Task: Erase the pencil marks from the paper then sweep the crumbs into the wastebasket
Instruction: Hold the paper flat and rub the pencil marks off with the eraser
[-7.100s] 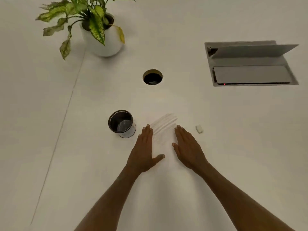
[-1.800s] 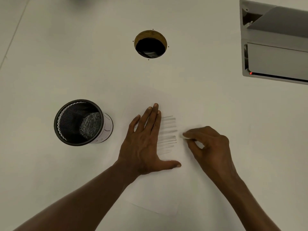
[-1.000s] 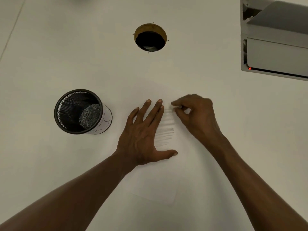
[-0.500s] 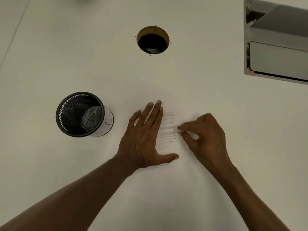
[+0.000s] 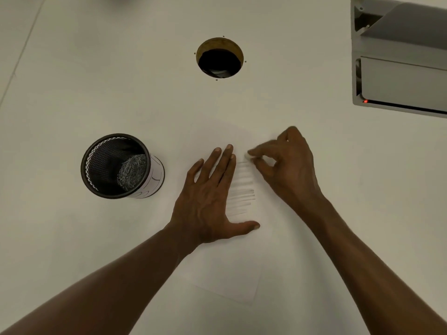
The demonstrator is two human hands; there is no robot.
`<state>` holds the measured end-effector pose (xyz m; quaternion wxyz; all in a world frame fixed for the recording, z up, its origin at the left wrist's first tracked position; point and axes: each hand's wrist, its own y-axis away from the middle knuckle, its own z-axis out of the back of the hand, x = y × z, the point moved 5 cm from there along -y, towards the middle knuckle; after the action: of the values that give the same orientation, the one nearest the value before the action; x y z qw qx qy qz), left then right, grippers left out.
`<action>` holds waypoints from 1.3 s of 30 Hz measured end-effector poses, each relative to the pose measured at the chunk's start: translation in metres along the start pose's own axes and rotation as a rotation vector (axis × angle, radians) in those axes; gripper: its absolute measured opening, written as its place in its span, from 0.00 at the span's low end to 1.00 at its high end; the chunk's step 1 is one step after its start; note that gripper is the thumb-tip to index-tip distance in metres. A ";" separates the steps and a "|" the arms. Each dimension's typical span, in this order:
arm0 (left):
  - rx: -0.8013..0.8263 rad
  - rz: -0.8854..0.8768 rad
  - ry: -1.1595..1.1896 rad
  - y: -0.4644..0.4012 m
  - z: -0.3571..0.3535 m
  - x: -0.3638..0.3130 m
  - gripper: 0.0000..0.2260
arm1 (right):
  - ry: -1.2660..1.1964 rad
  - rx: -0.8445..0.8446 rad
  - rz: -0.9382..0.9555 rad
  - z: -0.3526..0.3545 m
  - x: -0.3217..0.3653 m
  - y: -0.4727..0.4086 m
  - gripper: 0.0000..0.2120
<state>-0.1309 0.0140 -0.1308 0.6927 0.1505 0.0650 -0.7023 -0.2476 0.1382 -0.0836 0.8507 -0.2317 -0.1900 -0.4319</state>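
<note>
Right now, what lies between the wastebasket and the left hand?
In the head view, only bare white table separates the wastebasket from the left hand, flat on the paper.

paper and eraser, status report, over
Left hand flat on paper. Right hand pinches eraser at top of pencil marks; marks remain. Wastebasket left, nothing blocking.
</note>
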 end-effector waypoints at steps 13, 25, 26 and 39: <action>0.006 0.002 0.014 0.001 -0.001 0.000 0.59 | -0.003 0.085 0.018 0.008 0.012 0.046 0.06; -0.002 0.004 0.006 0.001 -0.001 0.000 0.59 | -0.040 0.095 0.003 0.009 0.013 0.061 0.06; -0.004 0.002 0.001 0.000 -0.001 0.001 0.59 | -0.034 0.084 -0.013 0.007 0.010 0.053 0.06; -0.005 0.001 -0.003 0.001 0.000 0.000 0.58 | 0.018 0.036 -0.067 0.003 0.003 0.019 0.07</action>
<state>-0.1297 0.0139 -0.1311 0.6934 0.1476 0.0657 -0.7022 -0.2302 0.1476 -0.0844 0.8414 -0.2061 -0.1979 -0.4586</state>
